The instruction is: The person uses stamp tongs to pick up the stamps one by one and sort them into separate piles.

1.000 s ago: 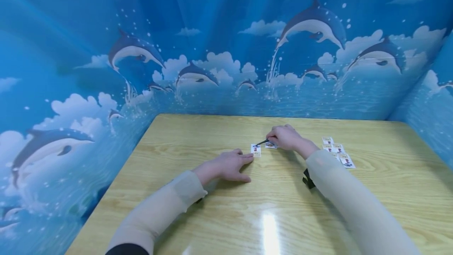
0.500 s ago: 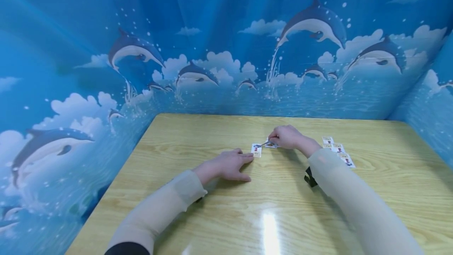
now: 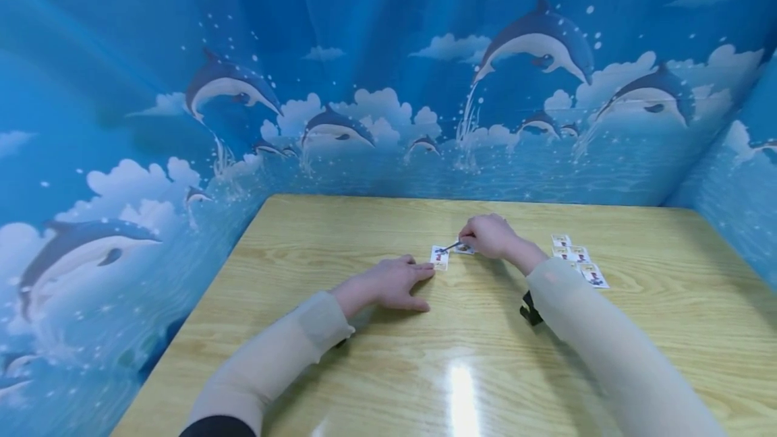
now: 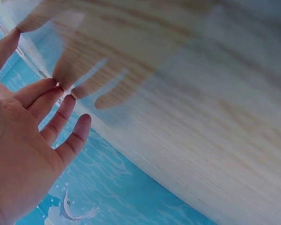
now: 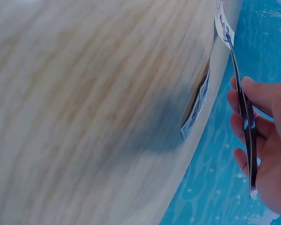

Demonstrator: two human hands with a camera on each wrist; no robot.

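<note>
My right hand [image 3: 490,236] pinches a pair of dark, slender tweezers [image 5: 246,112], seen along their length in the right wrist view. Their tip lies on the upper part of a small white printed card [image 3: 440,263] on the table. In the right wrist view that card [image 5: 221,23] looks bowed beside the tip. My left hand [image 3: 397,283] rests on the table with its fingers spread, and its forefinger reaches the card's lower left edge. A second printed card [image 3: 464,248] lies just right of the first, partly covered by my right hand. The left wrist view shows the left hand [image 4: 33,122] with loosely extended fingers.
Several similar small cards [image 3: 593,276] lie in a cluster right of my right forearm. The wooden table [image 3: 340,235] has a glossy top that reflects light. A blue curtain [image 3: 376,39] printed with dolphins stands behind the table's far edge and down both sides.
The tweezers' tip has shifted slightly over the card, and the right hand has edged a little to the right. The card has turned slightly. The left hand stays in place.
</note>
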